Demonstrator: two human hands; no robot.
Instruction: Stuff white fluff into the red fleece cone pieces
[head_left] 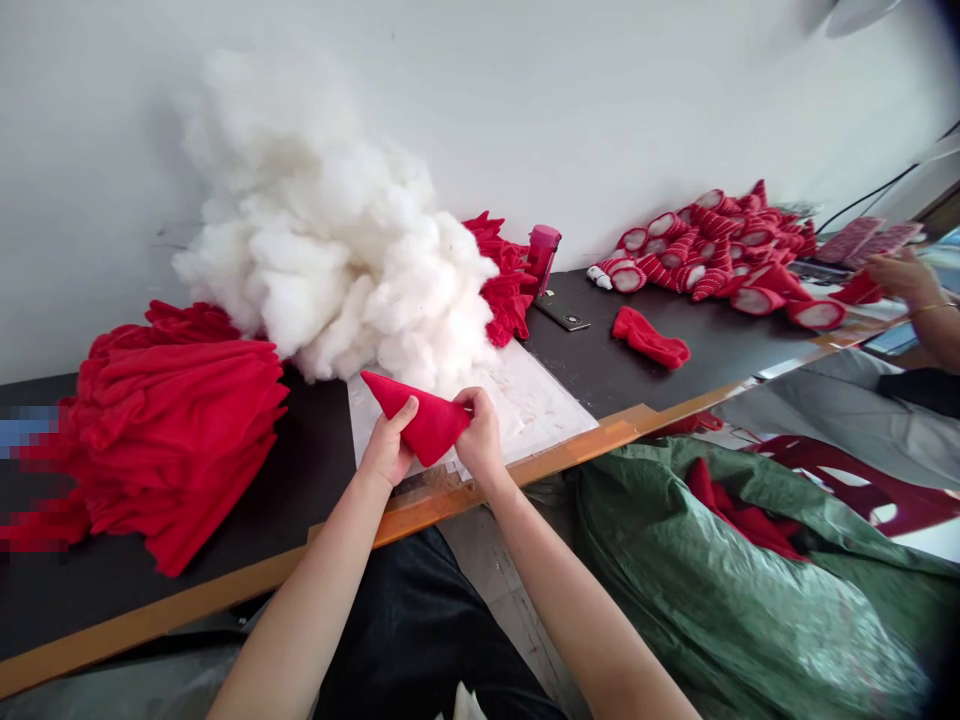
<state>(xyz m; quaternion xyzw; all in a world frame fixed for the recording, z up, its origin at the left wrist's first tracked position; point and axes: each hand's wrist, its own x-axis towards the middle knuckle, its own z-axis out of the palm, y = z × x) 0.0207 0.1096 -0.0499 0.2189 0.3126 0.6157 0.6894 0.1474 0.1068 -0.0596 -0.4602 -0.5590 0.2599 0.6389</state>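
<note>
Between my two hands is a red cone-shaped fabric piece [426, 420], its pointed end toward the upper left. My left hand [391, 442] grips its near side with the thumb lying on top. My right hand [480, 432] is closed on the wide end at the right, fingers bent at the edge. Whether the cone has anything inside is hidden. Beneath it lies a white paper sheet [555, 400] on the dark table. Just behind rises a big heap of white fluffy stuffing [360, 260].
Left is a stack of red fabric pieces [180, 430]. Behind the paper are more red pieces [506, 280], a pink-lidded bottle [543, 255] and a phone [562, 312]. Stuffed red cones [697, 245] pile up near another person's hand [904, 275]. A green sack [675, 540] stands below the table edge.
</note>
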